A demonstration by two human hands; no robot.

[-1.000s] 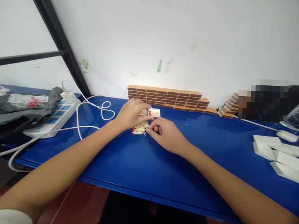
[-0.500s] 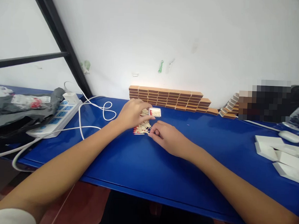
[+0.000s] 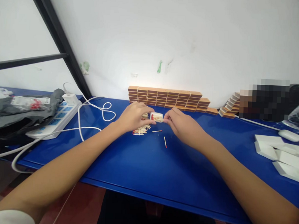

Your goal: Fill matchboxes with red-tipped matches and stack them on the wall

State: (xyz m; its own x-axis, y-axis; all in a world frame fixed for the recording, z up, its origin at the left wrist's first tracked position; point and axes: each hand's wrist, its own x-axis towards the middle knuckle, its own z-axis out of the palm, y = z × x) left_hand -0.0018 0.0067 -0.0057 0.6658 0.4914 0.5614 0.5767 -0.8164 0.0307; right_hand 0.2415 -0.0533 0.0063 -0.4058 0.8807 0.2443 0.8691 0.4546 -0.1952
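Note:
My left hand [image 3: 134,117] grips the left end of a small white matchbox tray [image 3: 161,115] between thumb and fingers. Red-headed matches [image 3: 156,118] lie lengthwise in it, heads to the left. At the tray's right end, my right hand [image 3: 178,122] pinches the pale ends of some matches; how many is hidden by the fingers. Under and in front of my left hand lies a heap of loose matches [image 3: 141,129], partly covered by it. Two single matches, one sideways [image 3: 157,131] and one pointing towards me [image 3: 165,142], rest on the blue table [image 3: 137,164].
Along the wall stands a stack of matchbox sleeves [image 3: 165,97], with more leaning sleeves [image 3: 230,105] to its right. White blocks [image 3: 269,150] lie at the right. On the left are a power strip [image 3: 57,119], white cables [image 3: 81,122] and a grey plastic bag [image 3: 5,115].
My right hand has moved up and right from the heap to the tray's right end. The tray has shifted slightly right and towards me. Two single matches now lie apart from the heap.

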